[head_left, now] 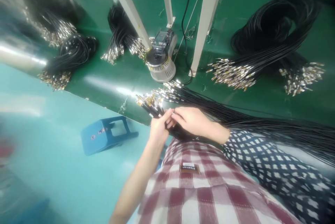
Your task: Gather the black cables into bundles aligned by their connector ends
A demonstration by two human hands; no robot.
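A thick bundle of thin black cables (235, 116) with gold and silver connector ends (151, 100) lies across the near edge of the green table (104, 84). My left hand (158, 128) is closed around the bundle just behind the connectors. My right hand (191, 121) lies over the same bundle beside it, fingers pinched on the cables. Both hands meet at the table's edge, above my checked apron (199, 185).
A round tape dispenser (161, 61) stands mid-table between white frame legs (206, 18). More coiled black cable bundles lie at the left (70, 56), centre back (120, 32) and right (269, 39). A blue stool (107, 135) stands on the teal floor at the left.
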